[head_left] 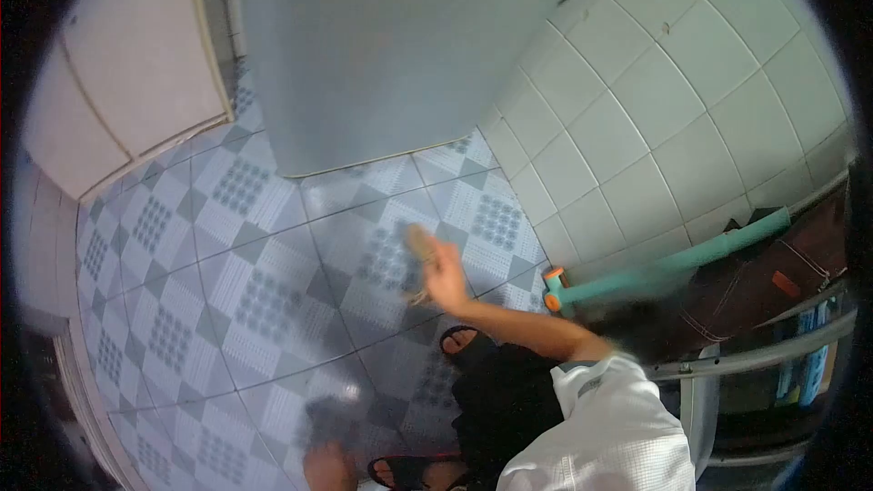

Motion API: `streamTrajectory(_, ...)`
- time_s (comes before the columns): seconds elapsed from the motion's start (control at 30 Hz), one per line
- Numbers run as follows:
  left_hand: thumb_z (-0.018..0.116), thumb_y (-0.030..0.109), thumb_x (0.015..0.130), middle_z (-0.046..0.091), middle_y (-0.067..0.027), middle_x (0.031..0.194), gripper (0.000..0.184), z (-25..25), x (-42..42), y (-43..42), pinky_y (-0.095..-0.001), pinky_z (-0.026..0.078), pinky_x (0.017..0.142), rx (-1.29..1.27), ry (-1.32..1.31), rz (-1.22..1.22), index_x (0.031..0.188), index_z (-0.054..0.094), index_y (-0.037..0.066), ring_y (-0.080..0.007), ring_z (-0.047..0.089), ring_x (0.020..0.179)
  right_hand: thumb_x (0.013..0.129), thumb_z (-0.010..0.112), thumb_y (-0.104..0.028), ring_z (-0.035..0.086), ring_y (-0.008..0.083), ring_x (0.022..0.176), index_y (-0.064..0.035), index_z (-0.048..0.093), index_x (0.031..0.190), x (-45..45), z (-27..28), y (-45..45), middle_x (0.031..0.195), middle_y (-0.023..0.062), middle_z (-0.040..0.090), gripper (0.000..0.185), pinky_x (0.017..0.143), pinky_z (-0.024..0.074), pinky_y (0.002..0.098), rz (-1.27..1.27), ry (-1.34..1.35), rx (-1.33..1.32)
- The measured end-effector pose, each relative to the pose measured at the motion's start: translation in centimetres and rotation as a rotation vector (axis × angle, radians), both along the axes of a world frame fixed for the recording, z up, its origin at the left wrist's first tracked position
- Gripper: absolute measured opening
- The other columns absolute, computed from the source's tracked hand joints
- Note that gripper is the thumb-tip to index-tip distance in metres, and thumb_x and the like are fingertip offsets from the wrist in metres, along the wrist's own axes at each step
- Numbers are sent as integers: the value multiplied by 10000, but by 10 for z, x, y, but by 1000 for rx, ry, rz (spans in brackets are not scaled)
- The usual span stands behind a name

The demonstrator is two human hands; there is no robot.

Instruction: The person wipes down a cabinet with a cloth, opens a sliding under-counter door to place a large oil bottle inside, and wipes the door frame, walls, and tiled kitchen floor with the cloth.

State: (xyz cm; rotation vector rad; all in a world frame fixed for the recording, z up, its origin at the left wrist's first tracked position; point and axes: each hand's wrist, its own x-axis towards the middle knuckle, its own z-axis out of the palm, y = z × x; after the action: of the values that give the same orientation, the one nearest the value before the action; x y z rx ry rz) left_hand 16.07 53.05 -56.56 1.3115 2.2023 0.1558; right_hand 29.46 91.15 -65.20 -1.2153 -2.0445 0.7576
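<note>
My right hand [443, 275] reaches forward over the tiled floor, its fingers wrapped round a tan elongated thing [419, 242]. One end sticks out ahead of the fingers, and a thin tan piece shows below the hand. Its kind is too blurred to tell. At the bottom edge, what looks like my left hand [329, 466] is smeared by motion, and its fingers cannot be made out. Black sandals [414, 470] are on my feet, close to that hand.
A tall grey panel like an appliance door [382, 55] stands ahead. Pale cabinets [136, 55] line the left, a tiled wall [637, 109] the right. A teal pole with orange ends [673, 265] lies beside a dark brown bag [773, 277] and a metal rack [755, 352].
</note>
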Motion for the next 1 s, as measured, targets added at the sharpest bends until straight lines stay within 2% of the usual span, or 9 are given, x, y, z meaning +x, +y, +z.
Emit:
streamTrajectory(0.13, 591, 183, 813, 599, -148, 867, 189, 11, 2, 2, -449, 463, 727, -24, 57, -214, 935, 592, 38, -342, 574, 817, 833, 557, -109, 443, 373, 1070, -62, 434, 1317, 97, 6, 82, 1152, 238, 455, 501, 934, 378, 445, -357, -349, 155)
streamTrajectory(0.33, 599, 213, 812, 612, -154, 903, 223, 40, -5, 67, -438, 462, 749, -265, 130, -387, 943, 604, 32, -345, 580, 849, 817, 574, -196, 420, 395, 1112, -70, 479, 1202, 154, -70, 157, 1214, 242, 429, 417, 940, 385, 467, -1108, -542, -218)
streamTrajectory(0.53, 599, 202, 815, 608, -170, 859, 262, 71, 4, 191, -444, 456, 728, 13, 293, -556, 982, 599, 0, -348, 575, 797, 753, 591, -137, 435, 396, 1091, -72, 589, 1095, 124, -99, 200, 1197, 216, 451, 349, 893, 412, 466, -899, -461, 54)
streamTrajectory(0.6, 654, 202, 777, 601, -186, 911, 342, 73, 18, 228, -468, 421, 827, -118, 199, -465, 1045, 587, 2, -366, 549, 888, 720, 589, -93, 455, 398, 1054, -67, 607, 1074, 119, -101, 203, 1155, 224, 467, 355, 870, 420, 462, -474, -398, 108)
streamTrajectory(0.63, 654, 202, 777, 601, -186, 911, 342, 70, 23, 243, -468, 421, 827, -121, 201, -478, 1045, 587, 2, -366, 549, 888, 720, 589, -93, 455, 398, 1054, -67, 607, 1074, 123, -101, 198, 1155, 224, 467, 355, 870, 420, 462, -487, -398, 101)
streamTrajectory(0.7, 652, 176, 777, 592, -151, 866, 283, 61, 33, 271, -442, 428, 785, 17, 165, -503, 999, 594, 12, -350, 549, 856, 713, 584, -63, 467, 400, 1024, -52, 625, 1013, 128, -102, 187, 1121, 230, 475, 304, 869, 415, 463, 27, -41, 25)
streamTrajectory(0.83, 645, 170, 780, 590, -159, 862, 297, 68, 48, 305, -452, 420, 794, 106, 114, -422, 1013, 593, -7, -356, 545, 856, 713, 586, -49, 457, 394, 1035, -54, 594, 1096, 148, -76, 171, 1124, 212, 481, 384, 883, 400, 470, -292, -87, 259)
streamTrajectory(0.9, 642, 156, 783, 593, -168, 878, 307, 69, 51, 312, -446, 423, 795, 193, 110, -314, 1033, 592, -15, -355, 549, 863, 706, 588, -46, 448, 393, 1068, -56, 535, 1199, 158, -76, 187, 1146, 201, 489, 496, 907, 387, 474, -731, -210, 165)
streamTrajectory(1.0, 649, 150, 782, 598, -173, 900, 337, 65, 51, 313, -446, 424, 795, 186, 90, -253, 1063, 585, -23, -358, 553, 872, 711, 575, -47, 441, 393, 1088, -68, 472, 1283, 141, -91, 204, 1176, 202, 491, 581, 928, 375, 478, -762, -340, 150)
